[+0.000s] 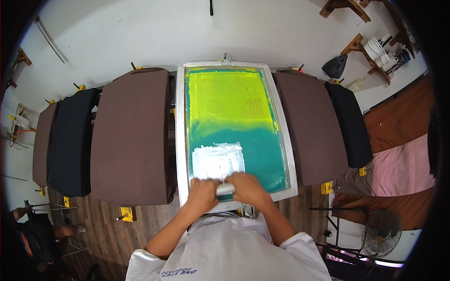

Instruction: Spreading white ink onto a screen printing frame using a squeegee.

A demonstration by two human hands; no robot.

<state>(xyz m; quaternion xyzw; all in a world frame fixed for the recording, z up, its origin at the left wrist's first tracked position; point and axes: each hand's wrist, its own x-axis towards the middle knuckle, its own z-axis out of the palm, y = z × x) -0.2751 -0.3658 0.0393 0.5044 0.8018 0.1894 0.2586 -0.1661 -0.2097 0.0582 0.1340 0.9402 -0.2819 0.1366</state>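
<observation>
An aluminium-framed printing screen (pixel 289 154) sits in the middle, with green-yellow colour (pixel 220 86) and faint lettering over its upper part and teal (pixel 262 154) below. A patch of white ink (pixel 217 161) lies at its lower left. Both of my hands are closed on a pale squeegee bar (pixel 225 188) over the lower edge of that patch. My left hand (pixel 202 193) grips its left side and my right hand (pixel 244 191) its right. The squeegee's blade is hidden behind my fingers. A metal clamp (pixel 225 60) holds the top of the frame.
Brown (pixel 129 136) and black (pixel 70 140) cloth-covered pallets flank the screen, with yellow brackets (pixel 128 213). At the right are wooden shelves (pixel 356 49) with containers, hanging cloths (pixel 398 164) and a fan (pixel 380 234). Another person (pixel 33 234) is at the lower left.
</observation>
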